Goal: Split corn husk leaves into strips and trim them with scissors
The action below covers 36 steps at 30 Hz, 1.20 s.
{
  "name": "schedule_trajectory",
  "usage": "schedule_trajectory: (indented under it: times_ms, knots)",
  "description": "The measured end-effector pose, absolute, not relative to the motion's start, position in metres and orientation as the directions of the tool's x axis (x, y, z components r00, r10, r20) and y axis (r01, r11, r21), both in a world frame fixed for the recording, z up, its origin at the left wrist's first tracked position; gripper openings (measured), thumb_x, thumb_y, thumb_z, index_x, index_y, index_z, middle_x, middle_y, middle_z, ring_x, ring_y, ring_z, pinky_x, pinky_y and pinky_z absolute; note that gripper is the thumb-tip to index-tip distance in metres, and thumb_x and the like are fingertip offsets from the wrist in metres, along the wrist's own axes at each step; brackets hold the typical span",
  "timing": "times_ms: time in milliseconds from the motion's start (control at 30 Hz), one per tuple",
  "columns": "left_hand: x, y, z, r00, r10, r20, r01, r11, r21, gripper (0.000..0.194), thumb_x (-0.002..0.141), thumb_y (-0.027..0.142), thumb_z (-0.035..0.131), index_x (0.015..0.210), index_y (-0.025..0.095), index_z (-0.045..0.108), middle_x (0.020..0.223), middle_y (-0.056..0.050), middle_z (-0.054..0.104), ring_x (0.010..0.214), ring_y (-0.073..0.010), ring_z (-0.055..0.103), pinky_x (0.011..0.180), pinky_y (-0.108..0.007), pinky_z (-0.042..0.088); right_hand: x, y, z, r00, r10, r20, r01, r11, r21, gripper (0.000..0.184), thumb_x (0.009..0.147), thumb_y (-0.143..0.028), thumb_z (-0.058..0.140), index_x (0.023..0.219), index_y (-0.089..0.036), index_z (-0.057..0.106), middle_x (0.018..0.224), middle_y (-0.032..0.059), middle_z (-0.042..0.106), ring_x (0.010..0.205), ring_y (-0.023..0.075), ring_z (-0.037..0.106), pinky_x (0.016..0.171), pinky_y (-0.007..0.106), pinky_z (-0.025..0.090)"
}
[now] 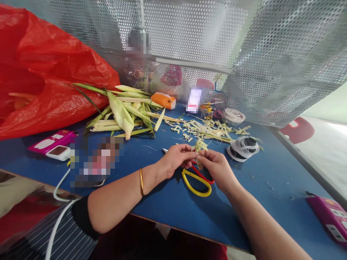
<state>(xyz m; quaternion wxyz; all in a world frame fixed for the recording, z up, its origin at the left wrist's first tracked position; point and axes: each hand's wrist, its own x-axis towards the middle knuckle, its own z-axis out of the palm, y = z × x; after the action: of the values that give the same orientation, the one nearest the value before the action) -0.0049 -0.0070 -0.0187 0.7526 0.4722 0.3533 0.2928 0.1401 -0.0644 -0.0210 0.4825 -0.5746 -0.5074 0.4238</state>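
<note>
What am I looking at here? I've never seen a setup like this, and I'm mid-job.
There's no machine: a person works bare-handed, seen by a camera on their own head, looking forward and down. It's the only view. The left hand and right hand pinch a small pale green leafy piece together. Under them, on the blue table, lie scissors with yellow and red handles. Farther off lie a pile of green husks, cut scraps and, to the right, a spool wound with white strands.

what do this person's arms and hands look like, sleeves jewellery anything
Left arm: dark sleeve with thin pale stripes and a black cuff, ending near the elbow; gold bangle at the wrist. Right arm: bare as far as visible. Left grip and right grip: ungloved.
</note>
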Motion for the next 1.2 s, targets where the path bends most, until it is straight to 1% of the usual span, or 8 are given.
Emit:
schedule_trajectory:
  times_ms: [133,300,433,567,700,867,967,1200]
  knots:
    - [-0.0047,-0.0079,-0.0164,0.542,0.820,-0.187,-0.170,0.324,0.931,0.024,0.065,0.026,0.080,0.073,0.013,0.062,0.061,0.004,0.059,0.051,-0.0048,0.052,0.055,-0.019,0.041,0.1422,-0.0655,-0.0191,0.120,0.991,-0.054,0.061,-0.062,-0.996,0.029,0.071,-0.041,0.071,0.059,-0.017,0.059,0.052,-0.0021,0.054,0.050,0.0098,0.043,0.053,0.026,0.034]
    - [-0.0083,-0.0039,-0.0183,0.696,0.652,-0.302,-0.123,0.522,0.844,0.031,0.064,0.035,0.083,0.078,0.013,0.066,0.068,-0.001,0.064,0.056,-0.0074,0.056,0.060,-0.022,0.043,0.1457,-0.0662,-0.0170,-0.009,0.990,-0.139,-0.075,-0.139,-0.987,0.029,0.070,-0.041,0.074,0.062,-0.018,0.060,0.055,-0.0017,0.055,0.052,0.0096,0.045,0.053,0.025,0.035]
    - [-0.0082,-0.0045,-0.0190,0.718,0.618,-0.319,-0.068,0.518,0.853,0.038,0.062,0.041,0.084,0.077,0.012,0.064,0.068,-0.004,0.067,0.059,-0.0101,0.060,0.061,-0.023,0.044,0.1449,-0.0651,-0.0162,-0.081,0.980,-0.179,-0.087,-0.186,-0.979,0.031,0.069,-0.046,0.074,0.065,-0.018,0.061,0.060,-0.0001,0.060,0.056,0.0113,0.052,0.057,0.025,0.042]
    - [-0.0065,-0.0066,-0.0186,0.691,0.674,-0.262,-0.077,0.428,0.900,0.039,0.066,0.044,0.082,0.077,0.014,0.060,0.066,-0.003,0.066,0.060,-0.0124,0.063,0.066,-0.027,0.048,0.1429,-0.0645,-0.0156,-0.016,0.992,-0.124,0.035,-0.123,-0.992,0.035,0.072,-0.051,0.071,0.064,-0.019,0.057,0.059,0.0001,0.061,0.055,0.0122,0.055,0.057,0.026,0.046]
    - [-0.0066,-0.0047,-0.0183,0.675,0.698,-0.240,-0.125,0.429,0.895,0.035,0.063,0.036,0.085,0.076,0.013,0.062,0.067,-0.001,0.064,0.056,-0.0092,0.060,0.062,-0.025,0.049,0.1431,-0.0643,-0.0166,0.040,0.999,-0.030,0.178,-0.037,-0.983,0.034,0.076,-0.048,0.066,0.062,-0.020,0.053,0.051,-0.0042,0.054,0.047,0.0101,0.050,0.052,0.025,0.041]
    - [-0.0064,-0.0027,-0.0169,0.653,0.698,-0.294,-0.163,0.508,0.846,0.033,0.057,0.029,0.088,0.076,0.011,0.067,0.068,-0.001,0.064,0.056,-0.0068,0.058,0.059,-0.021,0.047,0.1440,-0.0629,-0.0192,0.042,0.999,-0.019,0.216,-0.028,-0.976,0.031,0.079,-0.048,0.062,0.068,-0.020,0.056,0.052,-0.0046,0.054,0.047,0.0105,0.048,0.051,0.025,0.038]
    - [-0.0041,-0.0046,-0.0176,0.611,0.742,-0.276,-0.198,0.481,0.854,0.032,0.055,0.027,0.088,0.070,0.011,0.065,0.065,-0.001,0.063,0.054,-0.0067,0.056,0.056,-0.020,0.045,0.1430,-0.0634,-0.0211,0.058,0.998,0.036,0.266,0.020,-0.964,0.027,0.082,-0.043,0.060,0.069,-0.021,0.055,0.052,-0.0044,0.053,0.048,0.0112,0.048,0.052,0.025,0.037]
    - [0.0008,-0.0081,-0.0188,0.487,0.822,-0.294,-0.183,0.425,0.886,0.027,0.063,0.023,0.083,0.065,0.012,0.058,0.057,0.001,0.059,0.048,-0.0059,0.051,0.051,-0.020,0.041,0.1409,-0.0699,-0.0206,0.074,0.970,0.233,0.627,0.137,-0.767,0.020,0.088,-0.034,0.053,0.071,-0.023,0.051,0.056,-0.0036,0.052,0.052,0.0125,0.043,0.052,0.026,0.031]
